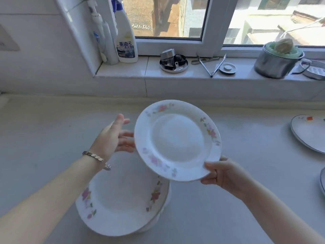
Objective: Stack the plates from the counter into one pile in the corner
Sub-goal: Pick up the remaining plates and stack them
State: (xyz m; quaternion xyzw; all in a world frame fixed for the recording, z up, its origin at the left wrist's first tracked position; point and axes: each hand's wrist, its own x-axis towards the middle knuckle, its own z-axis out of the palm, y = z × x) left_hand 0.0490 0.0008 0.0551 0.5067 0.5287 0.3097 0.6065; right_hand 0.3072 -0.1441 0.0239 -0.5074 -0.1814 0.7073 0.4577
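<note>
A white plate with pink flowers on its rim (176, 140) hangs tilted in the air above the counter. My right hand (222, 172) grips its near right edge. My left hand (114, 136) is open with spread fingers just left of the plate's rim, at or close to its edge. Below, on the pale counter (44, 131), lies a pile of similar flowered plates (121, 199), partly under my left forearm. Another plate with an orange flower and dark rim (309, 134) lies at the right, and a blue-rimmed plate edge (322, 180) shows at the far right.
The windowsill behind holds a spray bottle (125, 37), a pump bottle (100, 32), a round metal dish of small parts (173, 63), tongs (211, 65), a small lid (228, 68), a steel pot with a scrubber (276, 62) and a metal tray (314, 71).
</note>
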